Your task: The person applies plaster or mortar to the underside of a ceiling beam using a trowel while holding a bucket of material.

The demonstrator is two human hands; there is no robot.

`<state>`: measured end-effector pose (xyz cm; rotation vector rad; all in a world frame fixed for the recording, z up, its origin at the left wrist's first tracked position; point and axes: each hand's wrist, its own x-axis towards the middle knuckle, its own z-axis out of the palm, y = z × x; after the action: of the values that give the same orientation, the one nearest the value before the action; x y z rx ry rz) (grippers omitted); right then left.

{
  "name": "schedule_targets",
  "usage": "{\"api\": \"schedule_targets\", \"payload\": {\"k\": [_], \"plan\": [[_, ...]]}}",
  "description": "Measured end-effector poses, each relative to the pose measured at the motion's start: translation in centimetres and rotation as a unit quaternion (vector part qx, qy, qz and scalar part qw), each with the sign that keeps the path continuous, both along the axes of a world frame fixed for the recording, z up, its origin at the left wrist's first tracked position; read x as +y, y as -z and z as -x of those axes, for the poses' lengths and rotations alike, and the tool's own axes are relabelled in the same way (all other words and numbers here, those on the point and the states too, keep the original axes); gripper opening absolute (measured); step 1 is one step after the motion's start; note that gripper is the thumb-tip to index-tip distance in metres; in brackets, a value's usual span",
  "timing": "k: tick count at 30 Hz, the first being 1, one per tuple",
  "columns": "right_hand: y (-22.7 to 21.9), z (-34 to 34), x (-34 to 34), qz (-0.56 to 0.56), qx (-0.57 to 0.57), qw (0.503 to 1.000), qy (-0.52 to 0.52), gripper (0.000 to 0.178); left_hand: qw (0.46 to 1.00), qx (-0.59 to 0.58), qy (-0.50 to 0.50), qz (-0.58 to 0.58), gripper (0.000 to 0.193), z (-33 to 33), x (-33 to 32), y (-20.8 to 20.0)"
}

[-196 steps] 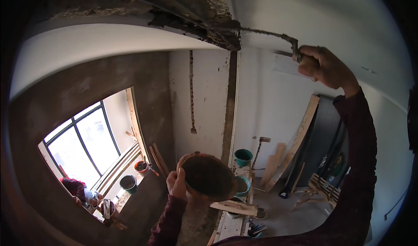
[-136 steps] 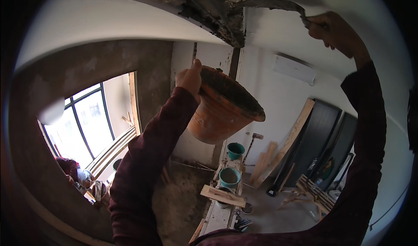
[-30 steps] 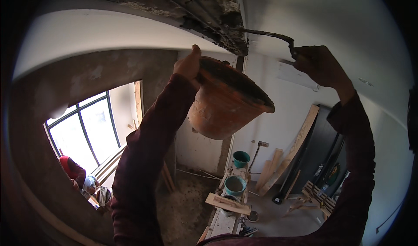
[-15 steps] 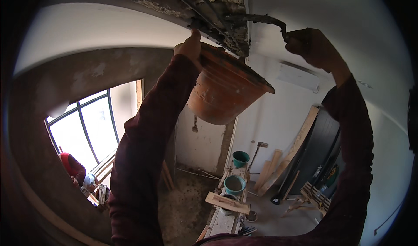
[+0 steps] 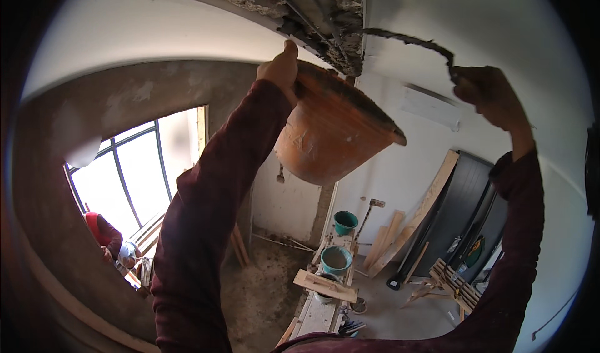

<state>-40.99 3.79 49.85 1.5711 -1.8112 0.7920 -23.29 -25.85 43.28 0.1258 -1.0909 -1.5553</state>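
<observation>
Raised overhead, my left hand [image 5: 279,70] is closed on the rim of an orange bucket [image 5: 331,142], its thumb pointing up. The bucket is tilted, and I cannot see into it. Just above it runs a rough, broken strip [image 5: 347,37] along the ceiling edge, with thin conduits [image 5: 299,14] in it and dark wet mortar around them. My right hand [image 5: 495,95], higher on the right, is wrapped round the handle end of a mortar-coated trowel [image 5: 409,40]. The trowel appears edge-on, its far end beside the right edge of the strip.
Below stands a plank scaffold [image 5: 322,318] with green buckets [image 5: 336,259] and a wooden float [image 5: 326,285]. Boards [image 5: 415,212] and dark panels [image 5: 459,197] lean on the right wall near a slatted wooden stand [image 5: 456,284]. Another person [image 5: 103,234] is by the window at left.
My right hand has drawn the trowel right and slightly down, away from the strip. The bucket and my left hand have shifted slightly right in the picture.
</observation>
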Motion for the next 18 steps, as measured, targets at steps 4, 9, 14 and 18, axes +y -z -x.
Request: {"api": "schedule_targets", "payload": {"k": [4,9,14,18], "plan": [[0.5,0.8,-3.2,-0.020,0.062,0.998,0.013,0.029,1.000,-0.017,-0.017,-0.016,0.043,0.4,1.1,1.9],[-0.7,-1.3,-5.9,-0.024,0.143,0.989,0.020,0.034,0.996,-0.073,-0.046,-0.008,0.043,-0.7,0.1,6.0],[-2.5,-0.9,-5.1,0.032,0.109,0.991,-0.063,0.022,0.989,-0.134,-0.060,-0.006,0.044,-2.5,1.2,9.6],[-3.4,-0.6,-1.7,-0.007,-0.003,1.000,-0.026,0.032,0.987,-0.148,-0.056,-0.010,0.042,-4.5,0.9,13.1]]}}
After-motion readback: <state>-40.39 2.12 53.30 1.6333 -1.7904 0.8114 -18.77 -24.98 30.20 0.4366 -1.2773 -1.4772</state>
